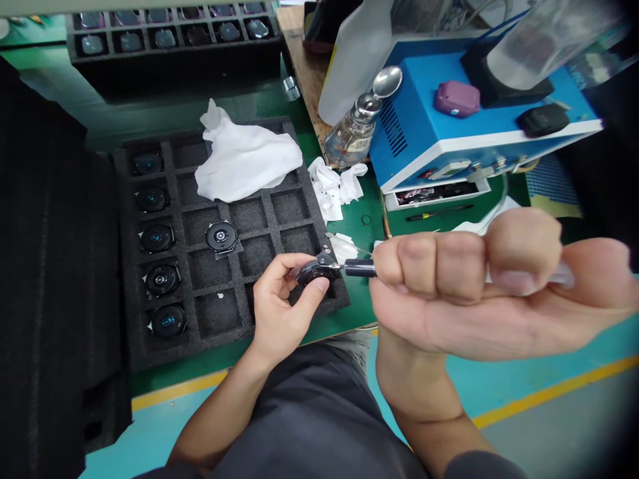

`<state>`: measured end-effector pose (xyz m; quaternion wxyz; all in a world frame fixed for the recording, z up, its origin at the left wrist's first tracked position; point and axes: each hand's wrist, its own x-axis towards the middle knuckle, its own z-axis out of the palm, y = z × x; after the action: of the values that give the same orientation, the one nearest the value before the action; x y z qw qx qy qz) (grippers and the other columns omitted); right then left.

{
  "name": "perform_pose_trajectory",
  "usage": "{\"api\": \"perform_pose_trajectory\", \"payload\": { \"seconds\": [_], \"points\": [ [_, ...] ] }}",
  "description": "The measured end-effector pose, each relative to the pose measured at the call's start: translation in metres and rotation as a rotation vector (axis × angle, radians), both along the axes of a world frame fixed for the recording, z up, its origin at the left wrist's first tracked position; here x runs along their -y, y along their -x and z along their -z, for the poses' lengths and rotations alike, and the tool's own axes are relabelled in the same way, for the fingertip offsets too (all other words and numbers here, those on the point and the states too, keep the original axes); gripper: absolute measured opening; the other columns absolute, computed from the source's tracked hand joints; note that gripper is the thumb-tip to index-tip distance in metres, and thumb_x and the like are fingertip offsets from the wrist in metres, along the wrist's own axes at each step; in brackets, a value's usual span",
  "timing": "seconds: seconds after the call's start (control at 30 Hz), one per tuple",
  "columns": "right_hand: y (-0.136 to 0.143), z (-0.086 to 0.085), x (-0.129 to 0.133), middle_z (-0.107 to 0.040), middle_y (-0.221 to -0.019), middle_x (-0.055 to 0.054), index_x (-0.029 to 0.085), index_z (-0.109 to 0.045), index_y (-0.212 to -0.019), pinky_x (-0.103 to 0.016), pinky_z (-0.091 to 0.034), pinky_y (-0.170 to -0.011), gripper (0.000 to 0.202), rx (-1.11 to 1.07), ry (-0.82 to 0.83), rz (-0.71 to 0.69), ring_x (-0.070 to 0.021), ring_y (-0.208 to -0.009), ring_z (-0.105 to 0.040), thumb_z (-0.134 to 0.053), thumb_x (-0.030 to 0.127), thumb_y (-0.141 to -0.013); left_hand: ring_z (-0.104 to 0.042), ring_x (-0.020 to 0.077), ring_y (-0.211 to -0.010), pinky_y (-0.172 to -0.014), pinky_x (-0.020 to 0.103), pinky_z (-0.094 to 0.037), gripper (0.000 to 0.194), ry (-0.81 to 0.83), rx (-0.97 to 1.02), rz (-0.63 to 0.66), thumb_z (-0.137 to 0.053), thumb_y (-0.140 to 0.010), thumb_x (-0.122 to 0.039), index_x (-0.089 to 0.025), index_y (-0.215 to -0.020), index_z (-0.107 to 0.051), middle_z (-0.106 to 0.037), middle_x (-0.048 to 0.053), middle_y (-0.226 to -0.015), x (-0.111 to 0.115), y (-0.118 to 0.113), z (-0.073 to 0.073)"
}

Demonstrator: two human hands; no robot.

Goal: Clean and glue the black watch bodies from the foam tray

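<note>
My left hand (287, 303) grips a round black watch case (318, 271) between thumb and fingers, over the front right corner of the foam tray. My right hand (464, 286) is wrapped round a pen-like tool (360, 267) with a black barrel and a thin metal tip. That tip is at the upper right edge of the watch case; whether it touches, I cannot tell. A clear end of something pokes out behind my right thumb. Another watch case (221, 236) lies in a tray pocket, to the left of my left hand.
The black foam tray (237, 179) holds a column of watch cases (156, 237) at left and a white cloth (249, 159) on top. Crumpled tissues (332, 189), a glass pump bottle (352, 133) and a blue machine (414, 100) stand to the right. Another filled tray (174, 56) is behind.
</note>
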<state>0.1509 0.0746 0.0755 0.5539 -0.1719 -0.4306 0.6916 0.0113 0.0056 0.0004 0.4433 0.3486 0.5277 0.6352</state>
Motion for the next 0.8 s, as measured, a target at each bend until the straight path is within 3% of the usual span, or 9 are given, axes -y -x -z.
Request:
{"api": "perform_pose_trajectory", "payload": {
  "seconds": [0.27, 0.53, 0.8],
  "points": [
    [0.002, 0.010, -0.011, -0.018, -0.044, 0.009, 0.023, -0.033, -0.064, -0.029, -0.032, -0.047, 0.043, -0.066, -0.138, -0.047, -0.0080, -0.038, -0.014, -0.041, 0.048, -0.098, -0.068, 0.0130, -0.085, -0.080, 0.022, -0.054, 0.017, -0.010, 0.024, 0.004, -0.079, -0.083, -0.019, -0.020, -0.098, -0.070, -0.071, 0.002, -0.091, 0.000, 0.000, 0.000],
    [0.003, 0.010, -0.008, -0.019, -0.043, 0.009, 0.023, -0.029, -0.065, -0.029, -0.031, -0.046, 0.040, -0.089, -0.078, 0.010, -0.0088, -0.037, -0.015, -0.044, 0.044, -0.095, -0.064, 0.0111, -0.081, -0.076, 0.020, -0.052, 0.016, 0.023, 0.031, -0.005, -0.079, -0.082, -0.018, -0.020, -0.094, -0.069, -0.068, 0.000, -0.086, -0.001, 0.000, -0.002],
    [0.000, 0.014, -0.006, -0.019, -0.044, 0.008, 0.024, -0.029, -0.066, -0.029, -0.033, -0.047, 0.038, -0.077, -0.082, 0.033, -0.0101, -0.039, -0.015, -0.035, 0.045, -0.097, -0.065, 0.0116, -0.081, -0.077, 0.020, -0.052, 0.019, 0.040, 0.056, -0.014, -0.080, -0.080, -0.018, -0.019, -0.092, -0.066, -0.067, 0.000, -0.085, -0.001, -0.001, -0.003]
  ]
}}
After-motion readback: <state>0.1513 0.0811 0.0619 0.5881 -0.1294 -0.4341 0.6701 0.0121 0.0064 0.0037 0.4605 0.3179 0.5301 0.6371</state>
